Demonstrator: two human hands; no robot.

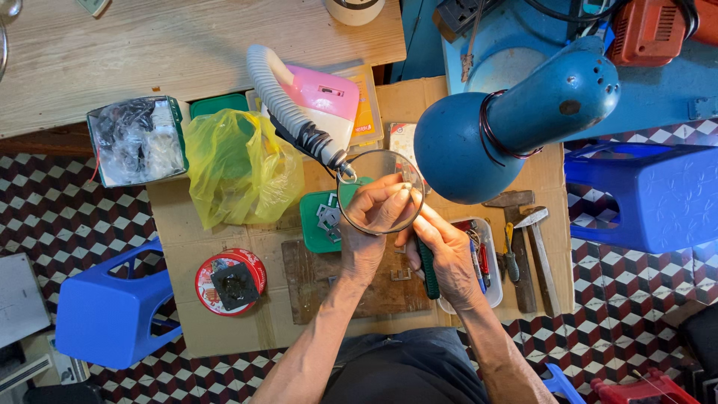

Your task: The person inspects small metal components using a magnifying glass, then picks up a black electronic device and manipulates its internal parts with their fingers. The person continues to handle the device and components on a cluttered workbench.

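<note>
**Risk: small part slips under the lens, tool tip drifts off target**

Both hands meet at frame centre, under the round magnifying lens [381, 192] on its gooseneck. Left hand [366, 236] has its fingers curled up behind the glass, apparently pinching something small; the part itself is too small and distorted to identify. Right hand [447, 258] is clenched around a green-handled tool [428, 269], tip pointing up toward the left fingertips.

What could go wrong, as I judge it:
- Pinch is fingertip-only. A push from the tool could flick the part down into the clutter on the cardboard sheet [224, 329].
- Tip works close to the left fingers; a slip means a jab.
- Blue lamp head [467, 150] hangs just right of the lens, near the knuckles; a bump may shift the lens.
- Tray of small tools [486, 254] touches the right wrist side; an elbow move could tip it.

The lens is clear, metal-rimmed, tilted slightly, with 1 clip holding it.
</note>
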